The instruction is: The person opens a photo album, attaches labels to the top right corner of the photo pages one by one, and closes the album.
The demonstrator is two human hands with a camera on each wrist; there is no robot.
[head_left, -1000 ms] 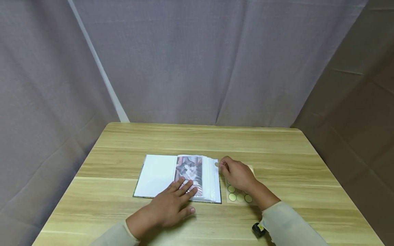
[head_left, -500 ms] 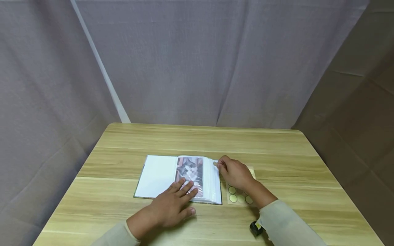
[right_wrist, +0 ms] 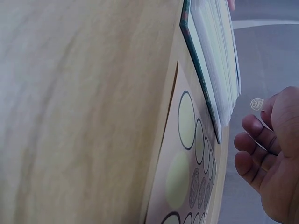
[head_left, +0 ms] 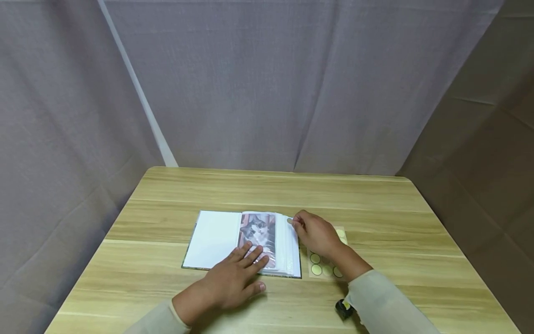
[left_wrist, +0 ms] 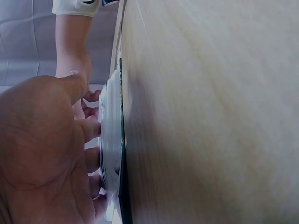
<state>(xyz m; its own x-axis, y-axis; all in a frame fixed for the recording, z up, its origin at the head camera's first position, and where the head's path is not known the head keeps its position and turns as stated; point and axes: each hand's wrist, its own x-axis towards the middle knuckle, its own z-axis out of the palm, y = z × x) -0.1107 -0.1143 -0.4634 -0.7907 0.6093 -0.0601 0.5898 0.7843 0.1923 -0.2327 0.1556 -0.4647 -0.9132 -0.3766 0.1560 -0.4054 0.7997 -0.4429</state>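
Note:
A photo album (head_left: pixel 214 239) lies open on the table, a cat photo (head_left: pixel 257 227) in its top page sleeve. My left hand (head_left: pixel 228 282) rests on the lower part of that page with fingers spread and straight; in the left wrist view the fingertips meet the stacked sleeves (left_wrist: pixel 111 135). Between thumb and forefinger, my right hand (head_left: pixel 319 235) pinches a small round sticker (right_wrist: pixel 257 104) by its edge, beside the upper right of the album pages. Whether the sticker touches a page is unclear. Partly under the right forearm is a sheet of round stickers (right_wrist: pixel 186 122), with bare spots among them.
The wooden table (head_left: pixel 267 190) extends behind the album and to both sides. A small black object (head_left: pixel 344 309) with a yellow mark sits at the right cuff. Grey curtains (head_left: pixel 233 83) hang behind the table and at both sides.
My right hand has moved slightly left with the round sticker, bringing it over the right edge of the album pages. The left hand has stayed in place on the page.

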